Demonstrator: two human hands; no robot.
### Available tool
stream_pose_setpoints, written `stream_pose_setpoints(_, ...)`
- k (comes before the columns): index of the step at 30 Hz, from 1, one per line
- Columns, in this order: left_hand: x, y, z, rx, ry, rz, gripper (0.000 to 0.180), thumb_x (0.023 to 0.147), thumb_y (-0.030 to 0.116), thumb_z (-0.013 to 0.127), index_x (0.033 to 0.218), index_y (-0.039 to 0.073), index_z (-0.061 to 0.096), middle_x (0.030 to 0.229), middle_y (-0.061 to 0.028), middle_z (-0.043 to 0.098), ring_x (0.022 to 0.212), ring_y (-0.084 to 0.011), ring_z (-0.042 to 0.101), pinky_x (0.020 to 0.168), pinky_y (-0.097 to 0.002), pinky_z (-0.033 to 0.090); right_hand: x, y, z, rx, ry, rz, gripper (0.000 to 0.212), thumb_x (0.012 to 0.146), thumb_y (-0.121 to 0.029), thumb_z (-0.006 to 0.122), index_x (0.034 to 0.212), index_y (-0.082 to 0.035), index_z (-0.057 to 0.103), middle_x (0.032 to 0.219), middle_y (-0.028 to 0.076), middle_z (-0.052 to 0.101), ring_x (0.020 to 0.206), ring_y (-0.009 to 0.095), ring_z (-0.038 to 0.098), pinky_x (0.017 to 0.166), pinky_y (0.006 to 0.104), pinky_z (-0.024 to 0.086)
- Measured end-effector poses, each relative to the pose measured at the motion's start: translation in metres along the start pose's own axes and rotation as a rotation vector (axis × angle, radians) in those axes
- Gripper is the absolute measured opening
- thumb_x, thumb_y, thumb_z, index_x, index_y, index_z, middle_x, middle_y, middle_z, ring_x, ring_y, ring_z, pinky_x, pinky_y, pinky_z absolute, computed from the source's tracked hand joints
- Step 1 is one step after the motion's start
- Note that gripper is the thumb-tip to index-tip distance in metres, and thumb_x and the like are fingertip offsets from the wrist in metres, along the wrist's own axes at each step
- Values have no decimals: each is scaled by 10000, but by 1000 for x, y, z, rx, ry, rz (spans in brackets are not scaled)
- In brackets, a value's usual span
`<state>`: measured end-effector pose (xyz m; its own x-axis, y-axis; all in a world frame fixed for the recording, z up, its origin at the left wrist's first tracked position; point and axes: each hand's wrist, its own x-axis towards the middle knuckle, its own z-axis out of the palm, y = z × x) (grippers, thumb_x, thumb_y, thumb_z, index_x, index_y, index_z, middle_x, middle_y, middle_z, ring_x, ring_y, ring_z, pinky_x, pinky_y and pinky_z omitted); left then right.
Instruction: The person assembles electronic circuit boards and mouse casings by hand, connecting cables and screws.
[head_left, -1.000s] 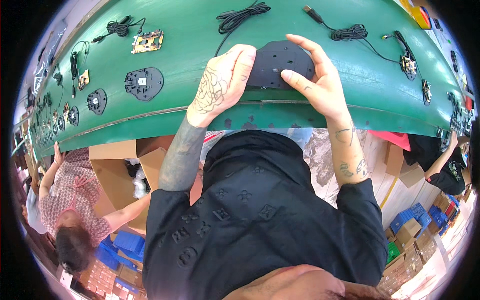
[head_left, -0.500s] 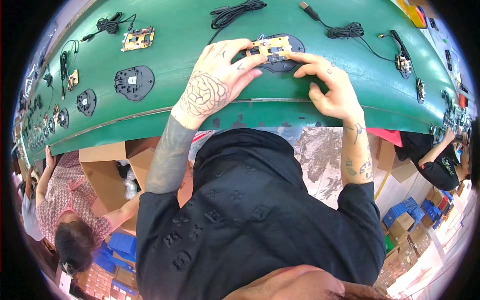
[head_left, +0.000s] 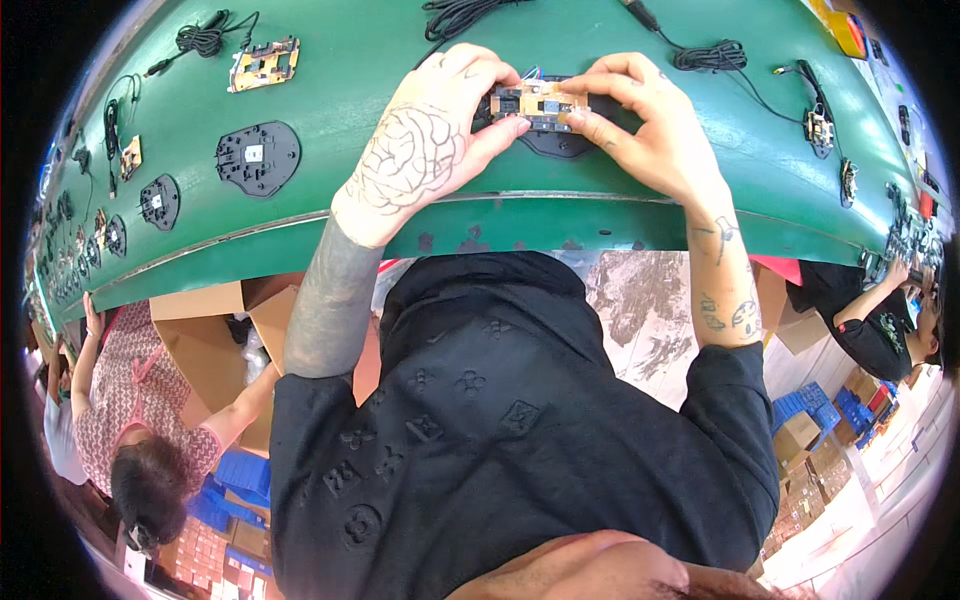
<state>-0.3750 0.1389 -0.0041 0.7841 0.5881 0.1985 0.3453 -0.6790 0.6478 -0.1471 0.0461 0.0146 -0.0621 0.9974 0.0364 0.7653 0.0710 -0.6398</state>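
Between my hands, a yellow-brown circuit board (head_left: pixel 545 104) lies over a black plastic base (head_left: pixel 556 146) on the green work surface (head_left: pixel 350 215). My left hand (head_left: pixel 425 135) pinches the board's left end, thumb at the near edge and fingers at the far edge. At its right end my right hand (head_left: pixel 655 125) grips it the same way, with the thumb on the near corner. Thin coloured wires (head_left: pixel 533 73) rise at the board's far side. A coiled black cable (head_left: pixel 470 18) lies just beyond. My fingers hide parts of the board and base.
Leftward lie another black base (head_left: pixel 258 158), a board (head_left: pixel 265 65) and a cable coil (head_left: pixel 203 37). A cable (head_left: pixel 710 56) leads to a board (head_left: pixel 818 128) at right. Co-workers sit at left (head_left: pixel 150 430) and right (head_left: pixel 860 310). An open cardboard box (head_left: pixel 205 345) stands below the edge.
My right thumb and fingers have closed onto the board's right end, where earlier only a fingertip touched. The bases and boards on the green surface have shifted slightly in view.
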Motion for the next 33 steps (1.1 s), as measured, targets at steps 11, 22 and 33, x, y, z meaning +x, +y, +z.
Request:
stream_pose_setpoints(11,19,17,-8,88,-98,29,389,759,266,824,1060,92,651,1043,-67,591,967,-279,593,853,-392,498,27,-11,-24,-66,-293,68,376,799,-182,812,1122,-67,658,1047,94,604,949,247,598,830,331,492)
stream_pose_setpoints(22,-9,-1,8,83,89,48,455,848,316,776,1213,83,635,1202,-108,615,1113,-306,596,959,-407,480,12,4,-15,64,-159,34,304,801,-196,816,1067,-98,706,973,2,607,875,137,561,760,284,454)
stream_pose_setpoints(33,-16,-9,-2,85,93,86,392,830,251,784,1162,85,657,1148,-101,620,1069,-301,590,937,-403,485,9,-1,2,-95,16,-11,165,810,-169,801,937,-81,744,992,5,622,885,165,613,780,282,494)
